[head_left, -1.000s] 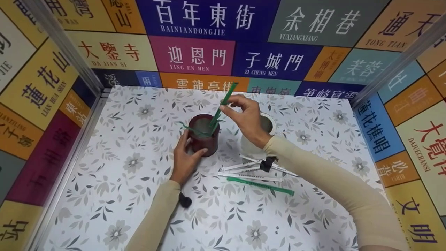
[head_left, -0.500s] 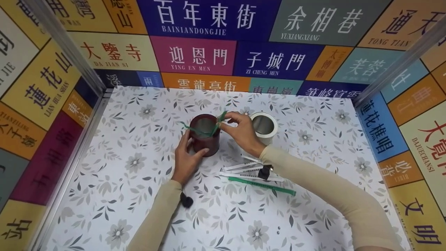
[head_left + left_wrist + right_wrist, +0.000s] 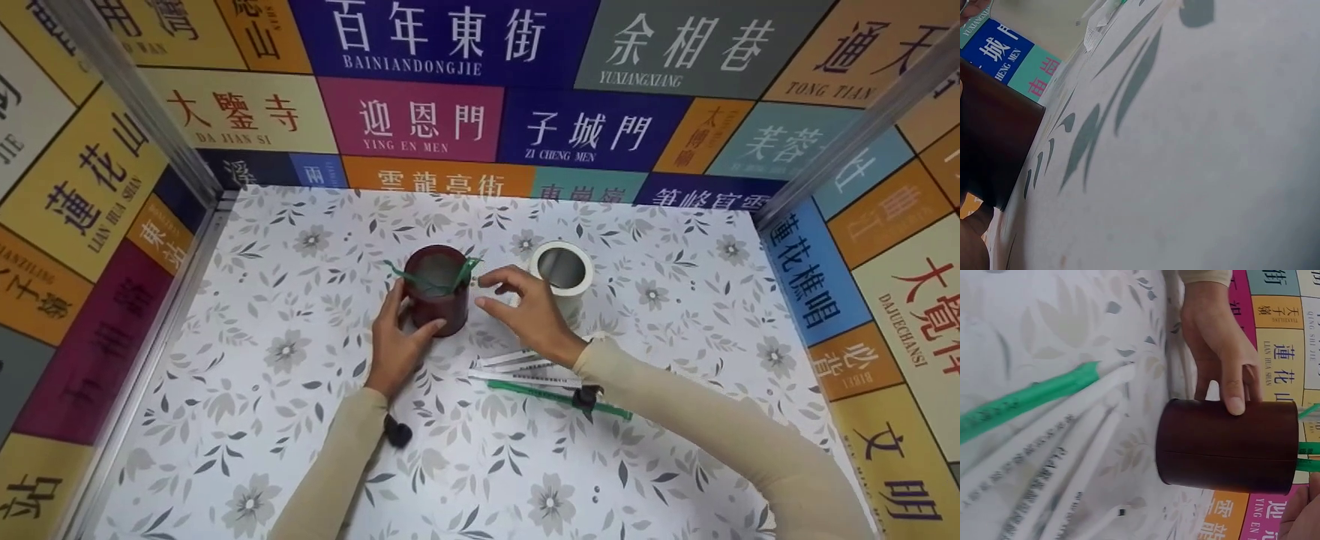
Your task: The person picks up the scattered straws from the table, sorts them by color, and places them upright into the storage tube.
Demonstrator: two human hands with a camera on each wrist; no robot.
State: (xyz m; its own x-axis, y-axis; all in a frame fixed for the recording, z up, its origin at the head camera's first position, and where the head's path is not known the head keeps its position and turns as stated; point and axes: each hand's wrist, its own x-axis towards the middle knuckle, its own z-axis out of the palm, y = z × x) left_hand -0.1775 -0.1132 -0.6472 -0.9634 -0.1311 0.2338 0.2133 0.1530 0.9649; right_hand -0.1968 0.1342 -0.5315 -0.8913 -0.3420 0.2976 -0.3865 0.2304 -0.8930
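My left hand (image 3: pixel 397 349) holds the dark red cylindrical cup (image 3: pixel 442 313) low on its side, thumb at the front. Green wrapped straws (image 3: pixel 463 276) stick out over its rim in different directions. In the right wrist view, the left thumb lies on the upright cup (image 3: pixel 1227 447), and ends of green straws (image 3: pixel 1310 449) show past its mouth. My right hand (image 3: pixel 534 311) hovers just right of the cup, thumb and forefinger apart with nothing between them. Below it lie several white wrapped straws (image 3: pixel 517 375) and a green wrapped straw (image 3: pixel 517 390).
A white cup (image 3: pixel 587 281) stands right of the red one, behind the right hand. The table (image 3: pixel 300 420) has a floral cover. Printed panels (image 3: pixel 420 120) wall it in at the back and both sides, with metal posts (image 3: pixel 161 112) at the corners.
My right hand lowered a green straw into the red cup, let it go and drew back slightly down and right. The left hand stays on the cup.
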